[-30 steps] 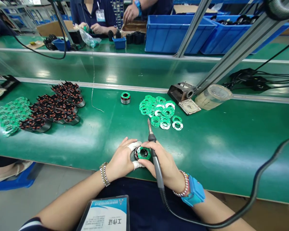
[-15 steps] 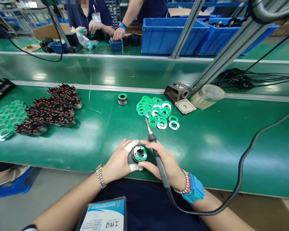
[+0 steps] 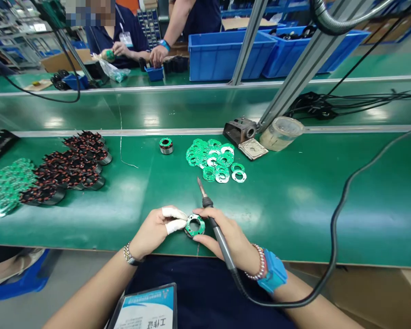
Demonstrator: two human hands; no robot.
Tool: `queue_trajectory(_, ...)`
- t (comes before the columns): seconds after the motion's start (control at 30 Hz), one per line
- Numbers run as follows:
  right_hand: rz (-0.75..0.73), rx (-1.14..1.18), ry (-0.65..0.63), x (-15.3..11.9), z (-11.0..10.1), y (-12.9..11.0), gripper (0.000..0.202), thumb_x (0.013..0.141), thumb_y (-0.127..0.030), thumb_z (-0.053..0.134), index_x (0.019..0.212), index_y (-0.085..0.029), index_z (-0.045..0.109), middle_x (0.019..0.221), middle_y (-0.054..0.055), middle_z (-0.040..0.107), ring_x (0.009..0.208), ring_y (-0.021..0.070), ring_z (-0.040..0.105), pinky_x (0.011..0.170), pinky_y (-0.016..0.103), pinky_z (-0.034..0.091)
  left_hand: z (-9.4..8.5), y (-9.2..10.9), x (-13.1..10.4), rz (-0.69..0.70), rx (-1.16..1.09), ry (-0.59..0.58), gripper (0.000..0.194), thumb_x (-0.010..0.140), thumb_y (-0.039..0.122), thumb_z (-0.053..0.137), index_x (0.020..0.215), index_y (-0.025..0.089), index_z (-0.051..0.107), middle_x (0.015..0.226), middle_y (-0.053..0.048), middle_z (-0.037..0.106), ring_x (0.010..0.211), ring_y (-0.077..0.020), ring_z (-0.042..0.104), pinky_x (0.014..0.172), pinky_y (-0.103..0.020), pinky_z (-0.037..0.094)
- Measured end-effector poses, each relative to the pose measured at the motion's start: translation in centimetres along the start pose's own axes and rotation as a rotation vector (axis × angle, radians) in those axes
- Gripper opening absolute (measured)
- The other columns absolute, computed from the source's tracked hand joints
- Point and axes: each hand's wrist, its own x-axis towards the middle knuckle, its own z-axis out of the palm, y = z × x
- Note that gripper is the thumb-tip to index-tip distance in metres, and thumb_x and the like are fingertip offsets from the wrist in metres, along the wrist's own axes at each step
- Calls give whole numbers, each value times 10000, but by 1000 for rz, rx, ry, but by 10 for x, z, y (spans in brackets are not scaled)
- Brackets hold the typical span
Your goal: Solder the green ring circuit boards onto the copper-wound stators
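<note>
A motor stator topped by a green ring board (image 3: pixel 195 225) sits near the table's front edge. My left hand (image 3: pixel 157 226), with white-covered fingertips, pinches its left rim. My right hand (image 3: pixel 228 230) grips its right side between thumb and forefinger, and a soldering iron (image 3: pixel 222 242) lies across that same hand, its tip pointing up and away. Beyond are loose green and white ring boards (image 3: pixel 208 160). A second stator with a board (image 3: pixel 166 146) stands to their left.
Several bare stators (image 3: pixel 71 164) and a heap of green boards (image 3: pixel 12 183) lie at left. An iron stand (image 3: pixel 241 130), a sponge (image 3: pixel 253 149) and a plastic tub (image 3: pixel 281 133) stand behind. The iron's cable (image 3: pixel 335 237) loops at right. Co-workers sit opposite.
My left hand has turned and shifted left, its covered fingertips now together at the stator's left rim instead of spread around it. The camera view has shifted slightly.
</note>
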Motion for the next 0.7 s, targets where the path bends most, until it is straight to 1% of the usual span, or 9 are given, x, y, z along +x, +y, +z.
queue_trajectory(0.07,-20,33,-37,3,-4,0,424,754,-211,644,1114,-224,419,1084,83,608,965,194,612,816,325,518,3,1,2,-46,-85,-26,203,681,334,661,652,144,595,651,1,594,599,-109,539,598,-241,471)
queue_trajectory(0.1,-35,39,-33,5,-6,0,418,756,-204,642,1108,-227,420,1092,80,605,974,192,606,820,321,514,4,2,3,-71,-125,-41,222,672,337,668,631,139,576,632,7,577,571,-98,520,564,-228,455)
queue_trajectory(0.2,-81,-4,53,11,-7,-4,322,792,-151,586,1072,-228,450,1017,65,620,945,181,598,811,318,504,5,2,8,-104,-207,-73,255,652,346,680,609,136,541,619,13,555,554,-88,496,521,-206,422)
queue_trajectory(0.27,-101,-51,93,16,-4,-8,241,816,-121,530,1029,-222,482,908,52,624,858,173,596,747,308,510,5,2,9,-104,-213,-76,265,645,351,686,608,138,532,608,21,535,555,-86,483,525,-205,414)
queue_trajectory(0.33,-108,-75,90,22,0,-10,190,824,-115,500,986,-215,498,835,40,611,774,165,579,677,295,509,4,2,9,-100,-189,-74,270,645,355,688,612,141,526,601,30,515,560,-85,472,540,-208,413)
queue_trajectory(0.4,-108,-71,81,26,3,-10,162,821,-115,489,949,-214,495,796,29,593,733,159,562,642,282,500,3,2,7,-95,-153,-71,269,650,352,687,615,143,521,602,32,507,568,-86,470,555,-212,413)
queue_trajectory(0.5,-84,-54,85,29,6,-11,159,805,-105,484,917,-219,485,771,15,566,724,150,550,642,267,485,3,1,5,-93,-132,-64,269,654,357,689,633,142,529,625,20,525,588,-93,480,569,-219,418)
queue_trajectory(0.6,-54,-60,106,28,10,-14,184,794,-86,458,920,-218,474,725,5,538,683,146,529,613,257,468,5,0,2,-90,-179,-63,292,666,398,674,651,140,538,636,16,528,592,-98,494,583,-231,434)
queue_trajectory(0.7,-69,-111,145,25,14,-18,208,794,-71,431,944,-209,474,682,4,519,644,155,500,586,269,456,7,-1,1,-107,-227,-56,312,695,429,639,660,143,520,630,26,513,558,-90,508,588,-240,446)
